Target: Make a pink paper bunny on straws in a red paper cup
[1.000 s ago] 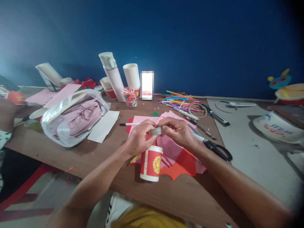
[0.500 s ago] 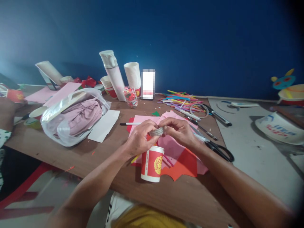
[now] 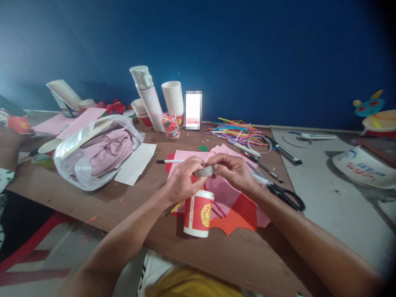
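My left hand (image 3: 185, 178) is closed round a small greyish-white roll of tape (image 3: 205, 171), held above the paper cup. My right hand (image 3: 232, 170) pinches at the right edge of that roll, fingertips almost meeting the left ones; any loose tape end is too small to make out. Just below stands a red and white paper cup (image 3: 198, 214) with a yellow round pattern, upright on the table. Sheets of pink paper (image 3: 224, 189) and a scalloped orange-red sheet (image 3: 236, 218) lie under and behind the hands.
Scissors (image 3: 286, 197), a utility knife (image 3: 286, 150) and colourful sticks (image 3: 235, 131) lie to the right. A plastic bag (image 3: 93, 175), a tall bottle (image 3: 150, 99), stacked cups (image 3: 172, 97) and a phone (image 3: 193, 110) stand farther back. Another person's arm (image 3: 8, 150) shows at far left.
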Demonstrator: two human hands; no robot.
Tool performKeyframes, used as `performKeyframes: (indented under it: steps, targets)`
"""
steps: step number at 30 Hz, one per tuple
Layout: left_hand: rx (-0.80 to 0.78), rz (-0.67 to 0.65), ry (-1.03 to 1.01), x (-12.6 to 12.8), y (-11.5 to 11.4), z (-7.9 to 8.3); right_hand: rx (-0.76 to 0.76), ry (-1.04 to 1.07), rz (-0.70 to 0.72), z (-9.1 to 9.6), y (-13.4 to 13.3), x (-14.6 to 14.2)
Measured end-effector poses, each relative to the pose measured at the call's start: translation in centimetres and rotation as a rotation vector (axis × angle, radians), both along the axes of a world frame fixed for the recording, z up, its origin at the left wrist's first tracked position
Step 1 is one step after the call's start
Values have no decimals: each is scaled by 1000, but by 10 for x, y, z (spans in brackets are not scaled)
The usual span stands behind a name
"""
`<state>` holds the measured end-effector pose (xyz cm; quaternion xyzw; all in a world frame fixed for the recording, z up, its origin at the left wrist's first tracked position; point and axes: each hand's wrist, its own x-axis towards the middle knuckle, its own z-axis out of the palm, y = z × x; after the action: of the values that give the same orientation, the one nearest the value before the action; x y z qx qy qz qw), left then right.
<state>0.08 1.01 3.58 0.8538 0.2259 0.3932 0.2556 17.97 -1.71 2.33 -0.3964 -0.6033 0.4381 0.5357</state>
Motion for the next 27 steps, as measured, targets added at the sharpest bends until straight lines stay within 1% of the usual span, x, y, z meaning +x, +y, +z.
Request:
performKeyframes:
  steps: [2, 4, 6, 9, 12, 14, 17, 23, 27]
  targets:
    - [-43, -2, -6, 0, 0, 0, -16, 8, -2, -1, 1, 1]
    - [-103, -6, -15, -1, 1, 1, -36, 31, 29, -1, 3, 4]
    - [-173, -18, -22, -2, 3, 2, -76, 50, 104, 0, 5, 9]
    - [-262, -65, -19, -3, 7, 3, -184, 58, 258, 3, 9, 19]
    - [-296, -114, -17, -4, 10, 2, -269, 56, 352, 4, 12, 25]
    - [-307, -132, -28, -4, 11, 1, -281, 49, 362, 4, 12, 26]
    - [-319, -157, -42, -5, 12, 0, -275, 36, 340, 6, 10, 24]
    - [-294, -176, -43, -5, 10, 3, -286, 6, 304, 13, 5, 17]
    - [-293, -178, -36, -5, 9, 5, -279, 1, 288, 12, 3, 14]
